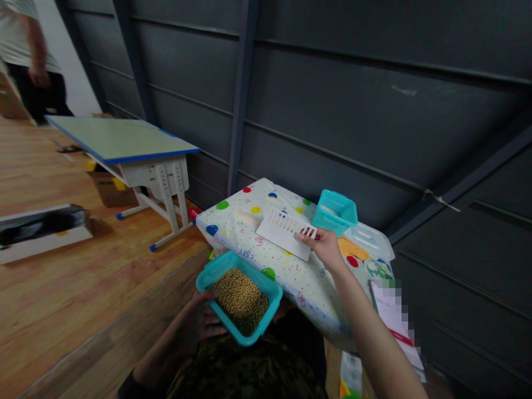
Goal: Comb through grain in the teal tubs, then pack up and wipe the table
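Observation:
My left hand [208, 316] grips the left side of a teal plastic bin [272, 296], with the thumb over its rim. Inside the bin lies a heap of dried soybeans [241, 293]. The bin is held tilted at the near edge of the table, above my lap. Out over the tabletop, my right hand [322, 245] pinches the right end of a white slotted plastic panel [282, 235], which has a row of slots along its far side. A pale, whitish object [246, 218] lies just left of the panel; its kind is unclear.
Behind my right hand stands a second teal bin [336, 213] beside a clear lid [376, 240]. An orange cloth [353, 247] and a clipboard with papers [393, 313] lie to the right. A dark wall [332, 111] backs the table [233, 244]. Left are a desk [124, 136] and a standing person [31, 55].

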`<control>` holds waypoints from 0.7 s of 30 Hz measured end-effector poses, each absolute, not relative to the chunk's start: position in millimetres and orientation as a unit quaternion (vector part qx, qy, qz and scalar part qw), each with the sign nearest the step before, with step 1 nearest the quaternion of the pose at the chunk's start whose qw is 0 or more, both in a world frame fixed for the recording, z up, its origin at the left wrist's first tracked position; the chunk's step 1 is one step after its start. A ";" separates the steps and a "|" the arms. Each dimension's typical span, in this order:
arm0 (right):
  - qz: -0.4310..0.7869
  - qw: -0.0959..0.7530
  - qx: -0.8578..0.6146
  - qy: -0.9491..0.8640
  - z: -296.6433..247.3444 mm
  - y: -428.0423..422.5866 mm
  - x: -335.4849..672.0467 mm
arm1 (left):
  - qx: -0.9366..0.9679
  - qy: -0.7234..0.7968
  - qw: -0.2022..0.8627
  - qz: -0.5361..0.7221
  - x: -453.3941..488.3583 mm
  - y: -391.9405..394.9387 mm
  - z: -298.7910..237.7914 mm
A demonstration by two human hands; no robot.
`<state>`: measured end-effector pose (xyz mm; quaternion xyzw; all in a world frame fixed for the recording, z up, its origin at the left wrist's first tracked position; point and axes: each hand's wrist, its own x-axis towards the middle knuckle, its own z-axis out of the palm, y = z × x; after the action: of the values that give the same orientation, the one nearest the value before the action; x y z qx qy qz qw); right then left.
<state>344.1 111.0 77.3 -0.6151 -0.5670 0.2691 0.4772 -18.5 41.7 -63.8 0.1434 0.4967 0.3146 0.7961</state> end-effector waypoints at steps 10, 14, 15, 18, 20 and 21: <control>0.318 0.454 -0.603 -0.573 73.8 84.9 330.1 | 0.147 0.492 0.797 0.319 -19.5 40.7 -62.6; 0.334 0.436 -0.603 -0.578 73.4 67.6 326.9 | 0.163 0.501 0.786 0.324 -15.5 37.4 -51.7; 0.334 0.434 -0.604 -0.579 74.4 64.4 326.9 | 0.171 0.500 0.786 0.321 -14.9 37.2 -50.3; 0.328 0.435 -0.607 -0.578 78.3 58.8 329.0 | 0.190 0.511 0.775 0.319 -14.5 37.6 -50.7; 0.316 0.443 -0.613 -0.573 79.5 57.1 331.6 | 0.200 0.508 0.774 0.321 -15.4 37.6 -53.8; 0.312 0.451 -0.615 -0.567 79.0 56.2 333.3 | 0.202 0.504 0.775 0.323 -16.0 37.0 -55.4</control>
<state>333.3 56.2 79.0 -0.6150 -0.5669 0.3119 0.4507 -16.0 37.0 -55.4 0.2023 0.5039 0.3234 0.7750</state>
